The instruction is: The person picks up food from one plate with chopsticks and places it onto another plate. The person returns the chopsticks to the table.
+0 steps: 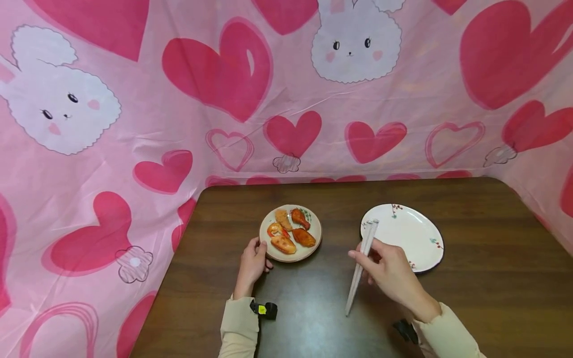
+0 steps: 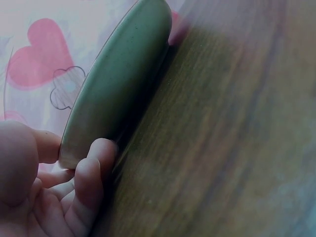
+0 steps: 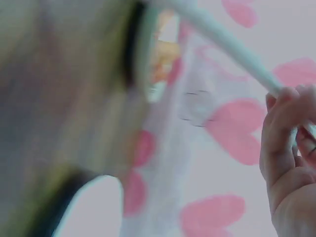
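My left hand (image 1: 253, 262) holds the near left rim of a small round plate (image 1: 316, 236). In the left wrist view, the thumb meets the rim of the plate (image 2: 113, 84) while other fingers curl at its underside. Several food pieces lie on it, among them a drumstick (image 1: 300, 219), a chicken wing (image 1: 304, 237) and a shrimp (image 1: 275, 229). My right hand (image 1: 396, 272) grips a pair of pale chopsticks (image 1: 359, 271), close together, their thin ends pointing down toward me. That hand is in front of the near left part of a white oval plate (image 1: 405, 233).
Both plates are on a dark wooden table (image 1: 331, 199), the round one left of the oval one. A pink curtain (image 1: 250, 149) with hearts and rabbits hangs behind the table and along its left side. Black straps (image 1: 270, 311) sit on the wrists.
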Tool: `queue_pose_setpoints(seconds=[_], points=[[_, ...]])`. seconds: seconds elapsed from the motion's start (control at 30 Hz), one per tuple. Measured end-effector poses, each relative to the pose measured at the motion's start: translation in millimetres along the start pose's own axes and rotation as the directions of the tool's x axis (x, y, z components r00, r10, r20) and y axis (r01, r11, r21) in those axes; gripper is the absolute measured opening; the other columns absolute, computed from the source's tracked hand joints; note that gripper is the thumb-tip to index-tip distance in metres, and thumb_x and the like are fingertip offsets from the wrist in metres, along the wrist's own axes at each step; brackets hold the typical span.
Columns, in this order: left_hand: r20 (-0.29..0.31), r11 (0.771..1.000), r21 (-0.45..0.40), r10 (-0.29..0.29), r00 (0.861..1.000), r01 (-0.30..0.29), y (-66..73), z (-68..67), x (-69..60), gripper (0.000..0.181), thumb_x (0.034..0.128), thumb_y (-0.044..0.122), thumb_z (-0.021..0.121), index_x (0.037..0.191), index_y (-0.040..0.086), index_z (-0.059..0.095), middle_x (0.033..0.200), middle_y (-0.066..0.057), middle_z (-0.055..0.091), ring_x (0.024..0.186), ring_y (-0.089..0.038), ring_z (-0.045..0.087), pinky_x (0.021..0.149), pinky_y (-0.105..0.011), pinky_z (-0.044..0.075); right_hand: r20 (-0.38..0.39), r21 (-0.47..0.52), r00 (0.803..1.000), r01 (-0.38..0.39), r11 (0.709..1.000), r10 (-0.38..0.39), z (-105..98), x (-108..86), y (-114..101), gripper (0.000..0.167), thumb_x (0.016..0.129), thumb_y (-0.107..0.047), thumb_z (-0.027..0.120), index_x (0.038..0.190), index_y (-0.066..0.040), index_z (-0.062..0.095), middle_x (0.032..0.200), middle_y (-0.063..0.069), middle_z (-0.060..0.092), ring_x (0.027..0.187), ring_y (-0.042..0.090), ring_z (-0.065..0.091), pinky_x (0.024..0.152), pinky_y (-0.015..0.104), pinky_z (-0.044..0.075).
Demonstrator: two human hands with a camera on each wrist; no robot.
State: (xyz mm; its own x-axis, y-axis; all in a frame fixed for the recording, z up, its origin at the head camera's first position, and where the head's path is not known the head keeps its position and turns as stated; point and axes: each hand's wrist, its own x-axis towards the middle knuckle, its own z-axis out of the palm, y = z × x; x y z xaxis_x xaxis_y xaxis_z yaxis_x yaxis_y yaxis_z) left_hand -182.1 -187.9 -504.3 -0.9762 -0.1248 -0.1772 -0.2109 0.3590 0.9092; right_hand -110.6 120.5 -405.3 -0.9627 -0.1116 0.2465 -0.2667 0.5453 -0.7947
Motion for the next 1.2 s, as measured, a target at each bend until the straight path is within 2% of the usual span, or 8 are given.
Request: queue_pose_setpoints(seconds=[0.1, 0.23, 0.37, 0.47, 0.7, 0.8, 1.0, 1.2], points=[[-0.004, 1.000, 0.001, -0.002, 1.000, 0.002, 2.0, -0.8, 0.0, 0.043, 0.1037, 0.025, 0.041, 0.138, -0.001, 0.043, 0.070, -0.009, 0.063, 0.048, -0.013, 0.055, 0.049, -0.030, 0.050, -0.103, -0.015, 0.968, 0.230, 0.973, -0.231, -7.1, -7.1, -7.0, 0.014, 0.076, -0.009, 0.079, 0.084, -0.016, 0.071, 0.066, -0.005, 0.066, 0.053, 0.002, 0.058, 0.053, 0.015, 0.047], [-0.018, 1.000, -0.001, 0.005, 1.000, -0.005, 2.7, -0.6, 0.3, 0.042, 0.1031, 0.024, 0.042, 0.137, -0.001, 0.044, 0.068, -0.009, 0.062, 0.046, -0.013, 0.055, 0.047, -0.030, 0.049, -0.106, -0.147, 0.834, 0.526, 0.838, -0.542, -3.0, -15.5, 2.2, 0.015, 0.085, -0.023, 0.073, 0.095, -0.012, 0.077, 0.086, -0.004, 0.075, 0.077, 0.007, 0.068, 0.077, 0.010, 0.050], [-0.021, 1.000, 0.001, 0.027, 0.999, -0.027, 2.6, 0.3, 0.2, 0.041, 0.1024, 0.022, 0.042, 0.136, -0.002, 0.046, 0.066, -0.009, 0.062, 0.043, -0.012, 0.054, 0.045, -0.030, 0.049, 0.050, -0.293, 0.697, 0.695, 0.656, -0.716, 10.2, -28.5, 21.8, 0.037, 0.102, -0.030, 0.045, 0.098, -0.008, 0.076, 0.097, 0.005, 0.075, 0.089, 0.020, 0.071, 0.088, 0.018, 0.051], [-0.018, 0.999, 0.001, 0.035, 0.999, -0.035, 3.1, 0.8, -0.1, 0.042, 0.1024, 0.022, 0.042, 0.136, -0.003, 0.045, 0.066, -0.009, 0.062, 0.043, -0.012, 0.053, 0.045, -0.030, 0.049, 0.241, -0.388, 0.616, 0.769, 0.508, -0.750, 19.8, -41.1, 35.0, 0.047, 0.106, -0.024, 0.031, 0.096, -0.009, 0.074, 0.103, 0.008, 0.073, 0.093, 0.021, 0.071, 0.081, 0.024, 0.055], [-0.020, 1.000, -0.007, 0.025, 0.999, -0.025, 2.0, 1.1, 0.0, 0.041, 0.1026, 0.022, 0.042, 0.136, -0.002, 0.045, 0.066, -0.009, 0.062, 0.043, -0.012, 0.053, 0.046, -0.030, 0.049, 0.582, -0.471, 0.529, 0.839, 0.274, -0.618, 34.1, -63.6, 46.2, 0.024, 0.074, -0.015, 0.068, 0.097, -0.013, 0.072, 0.110, 0.008, 0.070, 0.105, 0.021, 0.067, 0.070, 0.025, 0.057], [-0.017, 1.000, -0.006, 0.023, 1.000, -0.023, 1.2, 1.8, -0.1, 0.041, 0.1028, 0.022, 0.042, 0.136, -0.002, 0.045, 0.066, -0.009, 0.061, 0.043, -0.011, 0.053, 0.046, -0.030, 0.049, 0.619, -0.475, 0.514, 0.847, 0.239, -0.593, 35.7, -63.6, 47.4, 0.025, 0.072, -0.017, 0.072, 0.097, -0.014, 0.073, 0.109, 0.007, 0.071, 0.107, 0.021, 0.066, 0.067, 0.023, 0.056], [-0.013, 1.000, -0.009, 0.017, 1.000, -0.017, 0.8, 2.3, 0.2, 0.041, 0.1028, 0.022, 0.042, 0.136, -0.002, 0.045, 0.066, -0.008, 0.061, 0.044, -0.012, 0.054, 0.046, -0.030, 0.050, 0.615, -0.434, 0.500, 0.860, 0.268, -0.610, 33.7, -56.1, 54.8, 0.028, 0.074, -0.016, 0.068, 0.101, -0.012, 0.072, 0.111, 0.008, 0.070, 0.109, 0.022, 0.065, 0.079, 0.025, 0.056], [-0.017, 1.000, -0.004, 0.015, 1.000, -0.015, 0.0, 1.4, -0.8, 0.043, 0.1030, 0.023, 0.042, 0.137, -0.002, 0.044, 0.066, -0.008, 0.061, 0.044, -0.012, 0.054, 0.047, -0.030, 0.050, 0.633, -0.335, 0.498, 0.867, 0.370, -0.593, 29.5, -51.1, 62.9, 0.033, 0.078, -0.010, 0.070, 0.111, -0.009, 0.073, 0.123, 0.011, 0.067, 0.116, 0.025, 0.062, 0.085, 0.026, 0.055]])
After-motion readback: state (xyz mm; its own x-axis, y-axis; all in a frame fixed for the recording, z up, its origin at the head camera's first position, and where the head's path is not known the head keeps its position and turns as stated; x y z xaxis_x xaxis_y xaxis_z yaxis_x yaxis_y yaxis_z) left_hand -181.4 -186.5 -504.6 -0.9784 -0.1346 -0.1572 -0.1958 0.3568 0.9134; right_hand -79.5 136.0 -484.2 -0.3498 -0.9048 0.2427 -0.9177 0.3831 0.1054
